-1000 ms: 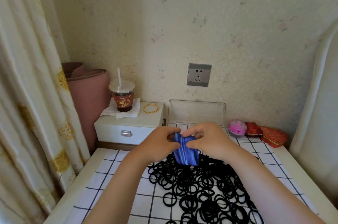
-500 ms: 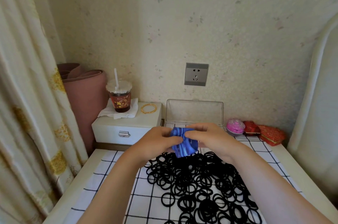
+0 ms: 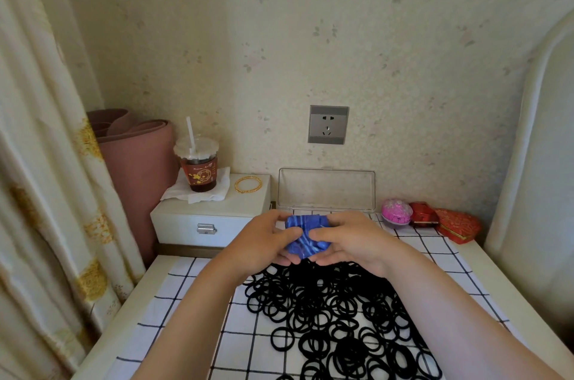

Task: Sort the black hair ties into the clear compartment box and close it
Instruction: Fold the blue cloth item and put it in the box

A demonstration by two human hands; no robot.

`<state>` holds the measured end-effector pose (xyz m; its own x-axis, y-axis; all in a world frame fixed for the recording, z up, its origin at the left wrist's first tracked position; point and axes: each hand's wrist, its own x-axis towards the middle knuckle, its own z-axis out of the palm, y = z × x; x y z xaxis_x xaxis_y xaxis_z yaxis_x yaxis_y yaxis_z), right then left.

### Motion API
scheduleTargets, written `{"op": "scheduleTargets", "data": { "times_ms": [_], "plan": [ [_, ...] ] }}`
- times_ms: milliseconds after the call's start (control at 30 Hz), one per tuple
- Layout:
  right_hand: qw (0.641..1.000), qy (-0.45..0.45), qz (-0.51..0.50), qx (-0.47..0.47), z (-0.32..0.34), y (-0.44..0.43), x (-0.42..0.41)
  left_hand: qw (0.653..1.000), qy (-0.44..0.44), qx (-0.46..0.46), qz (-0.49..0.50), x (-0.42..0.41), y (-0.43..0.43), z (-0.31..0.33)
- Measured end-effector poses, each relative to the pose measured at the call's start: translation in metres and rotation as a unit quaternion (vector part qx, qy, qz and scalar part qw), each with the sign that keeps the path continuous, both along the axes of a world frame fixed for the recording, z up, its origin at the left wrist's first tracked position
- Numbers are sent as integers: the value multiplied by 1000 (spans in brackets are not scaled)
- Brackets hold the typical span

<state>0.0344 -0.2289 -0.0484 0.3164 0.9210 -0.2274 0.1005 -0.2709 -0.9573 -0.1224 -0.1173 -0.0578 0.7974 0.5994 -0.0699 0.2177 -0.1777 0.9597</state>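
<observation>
A big pile of black hair ties [image 3: 338, 320] lies spread on the white checked cloth [image 3: 192, 314]. Above its far end, my left hand [image 3: 264, 243] and my right hand [image 3: 351, 240] both grip a crumpled blue striped pouch [image 3: 306, 235], thumbs on top. Behind the hands stands the clear compartment box [image 3: 326, 190] with its lid raised against the wall; its tray is mostly hidden by my hands.
A white drawer box [image 3: 211, 218] at the back left carries an iced drink cup [image 3: 198, 168] on a napkin and gold bangles [image 3: 248, 184]. A pink case [image 3: 397, 212] and red boxes [image 3: 447, 222] sit back right. A curtain hangs left.
The blue pouch has been lifted off the hair ties and gathered more tightly between both hands, now held higher and a bit farther toward the box.
</observation>
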Motion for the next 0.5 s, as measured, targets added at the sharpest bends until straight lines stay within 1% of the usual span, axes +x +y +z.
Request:
{"op": "scheduleTargets", "data": {
  "times_ms": [133, 267, 367, 433, 500],
  "plan": [
    [997, 44, -12, 55, 1, 0, 0, 999, -33, -11, 29, 0, -1, 0],
    [992, 19, -16, 126, 2, 1, -4, 996, -70, -21, 50, -1, -2, 4],
    [988, 3, -22, 150, 2, 1, -3, 997, -71, -32, 28, -3, 0, 5],
    [988, -16, -22, 149, -1, 1, -2, 999, -51, 19, -2, -6, 2, 3],
    [989, -44, -14, 140, -2, 1, -1, 996, -31, 89, -1, -7, 3, 3]
  ]
}}
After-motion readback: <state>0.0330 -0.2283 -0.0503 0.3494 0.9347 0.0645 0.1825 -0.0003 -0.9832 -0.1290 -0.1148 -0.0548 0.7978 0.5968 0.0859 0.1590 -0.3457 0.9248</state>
